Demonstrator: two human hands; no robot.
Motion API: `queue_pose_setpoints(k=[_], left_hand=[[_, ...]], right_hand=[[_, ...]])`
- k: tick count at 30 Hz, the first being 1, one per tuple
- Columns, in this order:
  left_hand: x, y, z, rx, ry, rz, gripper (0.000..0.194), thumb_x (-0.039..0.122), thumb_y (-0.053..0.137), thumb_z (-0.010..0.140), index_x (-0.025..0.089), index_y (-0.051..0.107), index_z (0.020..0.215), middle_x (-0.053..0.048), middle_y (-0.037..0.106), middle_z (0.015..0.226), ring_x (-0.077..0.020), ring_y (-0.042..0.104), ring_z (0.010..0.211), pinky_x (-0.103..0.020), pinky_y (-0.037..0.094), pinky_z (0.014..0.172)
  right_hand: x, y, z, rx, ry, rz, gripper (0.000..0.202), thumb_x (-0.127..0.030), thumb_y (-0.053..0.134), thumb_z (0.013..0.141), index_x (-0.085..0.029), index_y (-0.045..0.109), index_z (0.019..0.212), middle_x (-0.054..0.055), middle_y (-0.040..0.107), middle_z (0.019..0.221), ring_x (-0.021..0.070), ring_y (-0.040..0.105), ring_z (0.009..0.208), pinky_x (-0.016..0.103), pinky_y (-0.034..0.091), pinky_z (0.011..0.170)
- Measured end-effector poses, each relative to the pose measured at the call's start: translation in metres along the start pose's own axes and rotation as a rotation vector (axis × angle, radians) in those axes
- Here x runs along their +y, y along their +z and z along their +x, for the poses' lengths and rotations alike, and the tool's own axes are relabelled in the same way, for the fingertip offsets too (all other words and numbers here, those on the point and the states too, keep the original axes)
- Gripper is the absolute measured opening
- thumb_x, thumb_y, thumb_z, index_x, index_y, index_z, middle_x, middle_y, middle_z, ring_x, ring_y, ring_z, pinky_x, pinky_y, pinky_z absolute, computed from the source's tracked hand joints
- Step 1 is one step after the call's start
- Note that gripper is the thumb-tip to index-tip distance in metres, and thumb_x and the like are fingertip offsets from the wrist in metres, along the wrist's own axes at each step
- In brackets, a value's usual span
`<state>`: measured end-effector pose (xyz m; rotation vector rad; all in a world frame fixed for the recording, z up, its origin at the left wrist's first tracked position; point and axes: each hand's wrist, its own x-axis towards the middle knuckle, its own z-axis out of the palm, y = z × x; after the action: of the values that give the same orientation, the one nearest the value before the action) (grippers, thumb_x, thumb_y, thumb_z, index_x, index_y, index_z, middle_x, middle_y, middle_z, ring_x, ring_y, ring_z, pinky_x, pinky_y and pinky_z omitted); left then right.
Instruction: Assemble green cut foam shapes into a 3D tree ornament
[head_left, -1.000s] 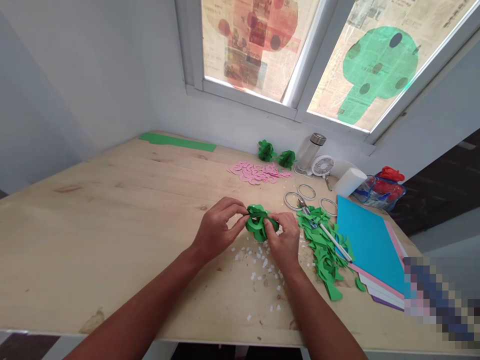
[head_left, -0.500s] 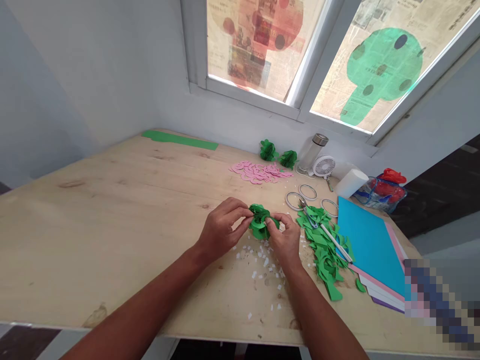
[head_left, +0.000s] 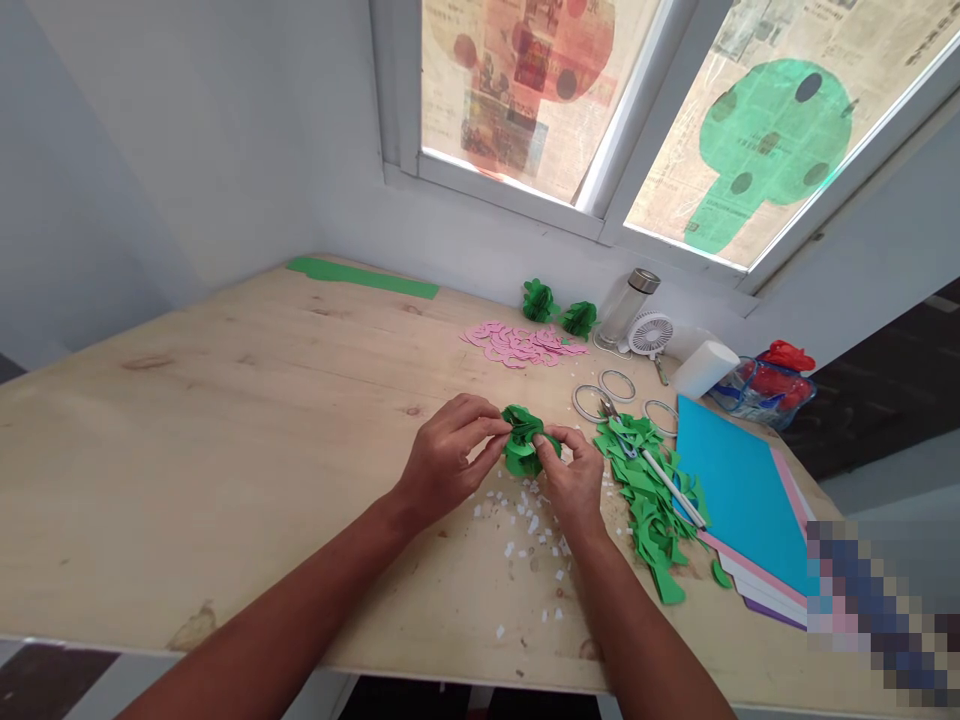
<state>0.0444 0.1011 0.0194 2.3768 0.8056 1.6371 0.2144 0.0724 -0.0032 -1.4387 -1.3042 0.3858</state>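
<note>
Tabletop (head_left: pixel 225 450): hands (head_left: pixel 452 455) (head_left: pixel 576 485) apparently pinch green paper (head_left: pixel 522 460).

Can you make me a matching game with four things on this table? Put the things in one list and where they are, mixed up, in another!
Things:
1. green paper ornament
2. pink paper pieces
3. white fan
4. blue sheet

Places:
A. beside the clear bottle
B. on top of a stack of paper
C. between the left hand and the right hand
D. in a loose pile on the table

Right pairs: 1-C, 2-D, 3-A, 4-B
</note>
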Motion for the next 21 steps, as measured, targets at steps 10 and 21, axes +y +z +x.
queue_pose_setpoints(k=[10, 21], left_hand=[[0.0025, -0.0016, 0.0018, -0.020, -0.184, -0.136, 0.006, 0.016, 0.058, 0.083, 0.019, 0.063, 0.081, -0.004, 0.069, 0.081, -0.0169, 0.063, 0.081, -0.030, 0.051, 0.075], [0.0010, -0.0038, 0.0026, -0.027, -0.312, -0.133, 0.009, 0.020, 0.059, 0.082, 0.019, 0.063, 0.074, -0.003, 0.068, 0.077, -0.0165, 0.065, 0.076, -0.029, 0.051, 0.071]], right_hand=[[-0.0034, 0.0001, -0.0022, 0.035, -0.166, -0.085, 0.012, -0.029, 0.062, 0.078, -0.019, 0.068, 0.077, 0.005, 0.069, 0.077, 0.0204, 0.062, 0.078, 0.035, 0.046, 0.076], [-0.0078, -0.0010, -0.0040, 0.034, -0.374, -0.222, 0.010, -0.025, 0.059, 0.083, -0.019, 0.065, 0.077, 0.005, 0.067, 0.075, 0.0199, 0.058, 0.077, 0.035, 0.043, 0.074]])
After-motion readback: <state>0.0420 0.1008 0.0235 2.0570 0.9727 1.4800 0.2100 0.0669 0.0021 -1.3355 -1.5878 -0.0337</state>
